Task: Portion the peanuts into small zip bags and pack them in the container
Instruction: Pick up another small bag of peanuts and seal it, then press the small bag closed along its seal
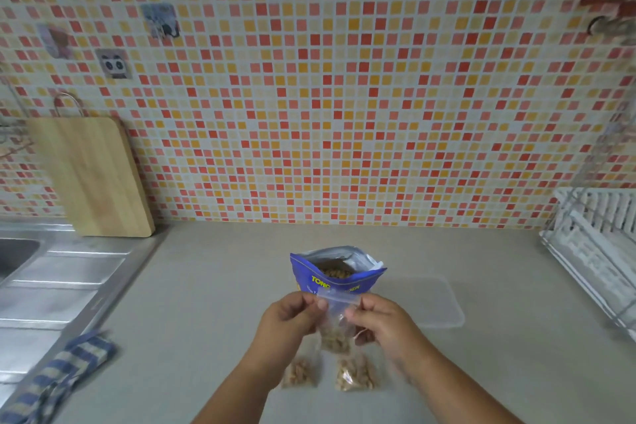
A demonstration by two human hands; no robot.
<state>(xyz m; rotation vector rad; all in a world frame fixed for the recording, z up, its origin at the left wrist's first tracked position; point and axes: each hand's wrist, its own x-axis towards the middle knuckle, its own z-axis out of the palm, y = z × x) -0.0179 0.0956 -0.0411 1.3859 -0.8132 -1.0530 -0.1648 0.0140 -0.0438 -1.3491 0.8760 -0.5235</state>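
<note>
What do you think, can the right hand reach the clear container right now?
Probably yes, once freed: the container lies on bare counter beside the right hand, nothing between, but that hand pinches the small zip bag.

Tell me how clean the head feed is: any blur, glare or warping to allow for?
Head view: soft, even light, no hard shadows; wide-angle warp bows the tiled wall and dish rack; the striped cloth is smeared; the small zip bag pinched by the left hand and right hand is blurred; mild sheen on the steel drainboard.

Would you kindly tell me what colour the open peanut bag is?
The peanut bag is blue with yellow lettering, seen in the head view.
</note>
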